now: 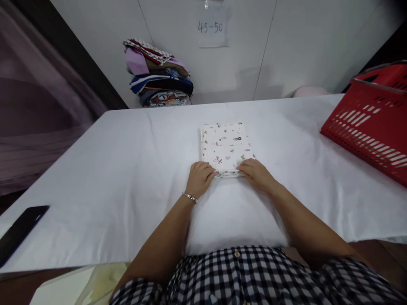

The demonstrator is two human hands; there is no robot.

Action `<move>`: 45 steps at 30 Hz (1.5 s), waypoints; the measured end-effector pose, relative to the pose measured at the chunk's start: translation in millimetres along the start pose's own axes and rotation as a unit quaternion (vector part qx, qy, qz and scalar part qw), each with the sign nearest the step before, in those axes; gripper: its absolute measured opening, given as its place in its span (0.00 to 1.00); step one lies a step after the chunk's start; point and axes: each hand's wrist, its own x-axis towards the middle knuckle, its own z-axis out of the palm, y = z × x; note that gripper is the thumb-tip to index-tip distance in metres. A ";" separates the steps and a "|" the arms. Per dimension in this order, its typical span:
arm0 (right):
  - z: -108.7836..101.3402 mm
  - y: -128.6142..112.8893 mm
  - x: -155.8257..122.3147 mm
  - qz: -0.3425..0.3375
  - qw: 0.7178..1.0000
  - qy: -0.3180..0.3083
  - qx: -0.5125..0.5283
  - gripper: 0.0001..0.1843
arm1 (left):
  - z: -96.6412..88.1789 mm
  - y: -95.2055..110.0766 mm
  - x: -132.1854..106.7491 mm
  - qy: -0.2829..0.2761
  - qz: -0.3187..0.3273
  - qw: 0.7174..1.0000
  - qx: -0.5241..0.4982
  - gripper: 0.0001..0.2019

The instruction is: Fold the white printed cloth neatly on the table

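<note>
A folded white cloth with small coloured prints point(225, 146) lies in the middle of the table covered in a white sheet point(127, 169). My left hand point(199, 178) grips the cloth's near left corner, fingers curled over the edge. My right hand point(256, 171) holds the near right corner in the same way. A thin bracelet sits on my left wrist.
A stack of folded coloured fabrics point(159, 74) stands at the back left against the white wall. A red plastic basket point(372, 118) sits at the right edge. A black phone point(19, 231) lies at the near left. A paper note reading 45-50 point(211, 27) hangs on the wall.
</note>
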 end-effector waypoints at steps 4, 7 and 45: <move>-2.1 1.6 -0.7 -0.005 0.999 -0.029 0.016 0.12 | 0.0 -1.7 -0.1 -0.013 0.002 1.000 0.000 0.09; -3.0 2.6 -1.2 -0.006 0.999 -0.039 0.021 0.13 | 0.2 -2.5 -0.7 -0.016 0.004 1.000 -0.003 0.08; 2.7 -1.8 -1.9 0.000 0.999 -0.039 0.002 0.14 | -10.6 -9.7 -2.3 -0.040 0.023 0.999 0.026 0.07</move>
